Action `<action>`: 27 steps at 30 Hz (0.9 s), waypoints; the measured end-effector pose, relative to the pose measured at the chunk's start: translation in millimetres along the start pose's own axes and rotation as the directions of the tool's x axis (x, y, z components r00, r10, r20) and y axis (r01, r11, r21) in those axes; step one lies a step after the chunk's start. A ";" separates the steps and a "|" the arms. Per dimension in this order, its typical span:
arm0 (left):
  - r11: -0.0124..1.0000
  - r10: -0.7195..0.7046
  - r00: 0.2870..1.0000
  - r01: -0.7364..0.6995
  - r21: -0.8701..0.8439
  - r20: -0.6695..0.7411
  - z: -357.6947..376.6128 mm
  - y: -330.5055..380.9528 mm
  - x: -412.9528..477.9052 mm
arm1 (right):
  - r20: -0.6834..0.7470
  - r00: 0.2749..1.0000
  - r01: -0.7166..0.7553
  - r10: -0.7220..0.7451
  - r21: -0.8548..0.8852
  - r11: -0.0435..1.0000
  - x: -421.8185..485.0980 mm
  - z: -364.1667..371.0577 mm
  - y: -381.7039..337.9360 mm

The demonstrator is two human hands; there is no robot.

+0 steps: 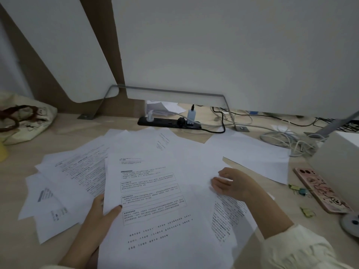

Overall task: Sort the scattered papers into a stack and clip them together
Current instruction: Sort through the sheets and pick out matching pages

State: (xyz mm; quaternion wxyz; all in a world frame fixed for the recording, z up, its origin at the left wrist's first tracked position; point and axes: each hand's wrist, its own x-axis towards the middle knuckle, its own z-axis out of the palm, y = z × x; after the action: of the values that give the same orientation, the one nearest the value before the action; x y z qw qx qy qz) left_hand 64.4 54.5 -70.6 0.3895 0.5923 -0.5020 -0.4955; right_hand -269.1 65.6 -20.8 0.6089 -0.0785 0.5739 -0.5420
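a white panel (pixel 213 45) stands along the far edge of a light wooden desk (pixel 281 206) and fills the upper view. the scattered papers (pixel 174 152) cover the middle of the desk, fanned and overlapping from near the left edge across to the right side, not yet in one stack. a cream cloth bag (pixel 25 119) slumps in the far left corner, and a white box (pixel 338 152) sits at the right edge. the largest printed sheet (pixel 155 210) lies on top of the others at the near edge. a tangle of cables (pixel 291 140) lies far right, beside a black power strip (pixel 169 123) under the panel. a phone in a pink case (pixel 322 191) lies near the right edge. the left hand (pixel 101 212) holds the printed sheet by its left margin, thumb on top and fingers beneath. the right hand (pixel 231 183) rests on the papers right of centre with fingers bent; whether it pinches a sheet cannot be told. small coloured binder clips (pixel 297 189) lie loose on bare desk between the papers and the phone, apart from both hands.
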 end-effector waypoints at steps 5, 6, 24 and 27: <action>1.000 -0.007 1.000 0.007 0.020 0.000 -0.5 2.9 -1.2 | -0.200 0.961 0.090 -0.191 -0.427 0.900 5.5 16.0 -3.2; 1.000 -0.004 1.000 0.004 0.019 0.006 -0.2 3.6 -1.6 | -0.225 0.946 0.105 -0.232 -0.467 0.878 5.2 16.8 -5.6; 1.000 0.007 0.998 -0.007 0.011 0.062 -0.7 8.6 -5.8 | -0.009 0.972 0.181 -0.233 -0.601 0.779 -6.0 51.5 11.8; 0.999 -0.020 0.999 0.019 0.027 0.050 -0.9 9.3 -6.2 | 0.031 0.889 0.360 -0.457 -0.665 0.654 -11.5 57.8 -1.7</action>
State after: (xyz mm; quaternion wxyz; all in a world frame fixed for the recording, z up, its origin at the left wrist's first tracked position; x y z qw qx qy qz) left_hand 63.4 58.8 -60.3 0.3639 0.5898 -0.5123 -0.5072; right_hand -221.9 43.1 6.5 0.3625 -0.3754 0.7347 -0.4335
